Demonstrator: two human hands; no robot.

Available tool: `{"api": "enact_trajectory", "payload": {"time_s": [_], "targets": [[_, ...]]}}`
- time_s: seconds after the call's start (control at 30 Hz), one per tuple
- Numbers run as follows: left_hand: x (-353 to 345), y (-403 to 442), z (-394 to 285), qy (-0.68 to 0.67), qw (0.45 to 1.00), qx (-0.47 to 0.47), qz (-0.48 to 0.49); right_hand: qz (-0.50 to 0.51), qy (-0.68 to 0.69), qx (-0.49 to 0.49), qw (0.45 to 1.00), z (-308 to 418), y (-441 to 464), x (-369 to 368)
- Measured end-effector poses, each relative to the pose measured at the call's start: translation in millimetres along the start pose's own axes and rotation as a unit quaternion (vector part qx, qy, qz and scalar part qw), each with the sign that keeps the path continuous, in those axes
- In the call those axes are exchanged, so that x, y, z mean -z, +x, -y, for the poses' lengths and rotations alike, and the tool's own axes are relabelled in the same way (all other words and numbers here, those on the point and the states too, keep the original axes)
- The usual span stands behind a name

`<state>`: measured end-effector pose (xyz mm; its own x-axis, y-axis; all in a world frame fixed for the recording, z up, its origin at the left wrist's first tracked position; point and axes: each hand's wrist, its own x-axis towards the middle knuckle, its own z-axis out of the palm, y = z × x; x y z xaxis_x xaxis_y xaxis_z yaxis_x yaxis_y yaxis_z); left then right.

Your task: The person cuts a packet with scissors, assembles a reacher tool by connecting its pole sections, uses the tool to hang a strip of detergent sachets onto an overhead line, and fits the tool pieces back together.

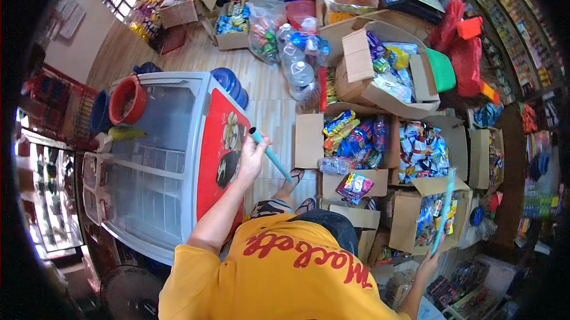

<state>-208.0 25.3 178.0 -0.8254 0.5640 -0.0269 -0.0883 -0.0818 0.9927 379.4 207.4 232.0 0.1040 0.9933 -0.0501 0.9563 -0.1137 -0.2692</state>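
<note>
From my remote seat, in the head view, I have the left hand (254,157) closed around a teal tube (274,161) near its dark end, beside the right edge of the freezer (148,160). The tube slants over the floor (267,121), its other end overlapping a sandalled foot (297,176) in my view. My right hand (428,263) grips the lower end of a pale teal strip (444,216) that crosses in front of an open cardboard box (405,219), near its right edge; whether they touch, I can't tell. A red basin (140,107) sits at the freezer's top edge.
</note>
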Motion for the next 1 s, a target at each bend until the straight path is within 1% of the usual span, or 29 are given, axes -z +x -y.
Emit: {"api": "enact_trajectory", "payload": {"time_s": [0.03,0.07,0.1,0.13,0.17,0.2,0.23,0.27,0.3,0.37,0.4,0.47,0.5,0.53,0.57,0.6,0.63,0.67,0.73,0.8,0.83,0.9,0.97,1.0], "targets": [[0.6,-1.7,-8.5,0.009,1.000,0.010,-0.007,-0.039,0.047,0.018,0.998,-14.5,13.3,-10.6],[2.0,-3.6,-18.8,0.059,0.998,0.017,-0.004,-0.080,0.094,0.036,0.992,-27.5,31.3,-25.9],[4.7,-6.0,-25.0,0.109,0.994,0.023,-0.001,-0.092,0.128,0.077,0.984,-30.5,43.3,-38.8],[9.7,-8.4,-19.0,0.089,0.996,0.005,-0.001,-0.105,0.162,0.116,0.974,-28.7,55.9,-49.5],[10.9,-14.8,-30.7,0.122,0.992,0.038,0.008,-0.080,0.116,0.114,0.983,-27.8,66.3,-55.0],[18.5,-19.3,-25.0,0.122,0.991,0.056,0.009,-0.054,0.067,0.109,0.990,-25.7,74.2,-55.8],[22.4,-24.2,-24.4,0.147,0.988,0.039,0.013,0.009,0.034,0.082,0.996,5.4,72.5,-38.2],[26.3,-29.2,-23.9,0.173,0.985,0.022,0.016,0.010,0.020,0.086,0.996,17.2,70.8,-32.9],[32.7,-33.6,-20.9,0.189,0.981,0.026,0.021,0.011,0.007,0.090,0.996,29.0,69.2,-27.5],[46.1,-42.5,-13.1,0.222,0.974,0.033,0.028,-0.113,0.009,0.160,0.981,11.9,79.4,-47.4],[46.5,-47.1,-15.6,0.255,0.966,0.003,0.035,-0.117,0.019,0.105,0.987,3.5,78.2,-46.2],[52.1,-54.5,-13.7,0.243,0.966,0.074,0.052,-0.127,0.038,-0.005,0.991,-14.3,75.8,-40.5],[53.9,-56.6,-12.9,0.238,0.963,0.110,0.060,-0.131,0.054,-0.050,0.989,-49.2,74.5,-42.5],[49.7,-59.2,-18.0,0.282,0.953,0.086,0.067,-0.136,0.071,-0.095,0.984,-88.7,74.7,-47.2],[50.0,-60.4,-16.1,0.296,0.948,0.095,0.071,-0.201,0.112,-0.160,0.960,-157.2,70.3,-66.2],[51.6,-62.4,-13.5,0.310,0.942,0.103,0.073,-0.271,0.158,-0.216,0.925,-218.8,65.0,-82.7],[54.4,-65.0,-9.7,0.323,0.937,0.112,0.073,-0.412,0.313,-0.217,0.828,-305.5,61.1,-115.4],[60.5,-66.0,7.2,0.336,0.938,0.051,0.065,-0.336,0.396,-0.393,0.759,-321.2,25.3,-113.0],[58.7,-67.7,6.0,0.356,0.931,0.039,0.077,-0.233,0.539,-0.352,0.729,-288.0,-20.2,-102.4],[53.3,-69.4,12.7,0.357,0.929,0.038,0.089,-0.083,0.595,-0.470,0.646,-235.7,-41.9,-115.2],[40.1,-69.9,-7.7,0.392,0.913,0.045,0.108,-0.006,0.614,-0.519,0.595,-214.1,-47.7,-118.8],[32.6,-68.1,-15.3,0.403,0.900,0.084,0.142,-0.009,0.572,-0.445,0.689,-179.6,-78.5,-106.0],[30.5,-65.5,-14.6,0.381,0.907,0.078,0.161,-0.013,0.523,-0.384,0.761,-144.7,-121.5,-92.9],[31.7,-62.4,-8.3,0.395,0.904,0.045,0.159,-0.023,0.497,-0.366,0.787,-148.9,-126.5,-98.2]]}}
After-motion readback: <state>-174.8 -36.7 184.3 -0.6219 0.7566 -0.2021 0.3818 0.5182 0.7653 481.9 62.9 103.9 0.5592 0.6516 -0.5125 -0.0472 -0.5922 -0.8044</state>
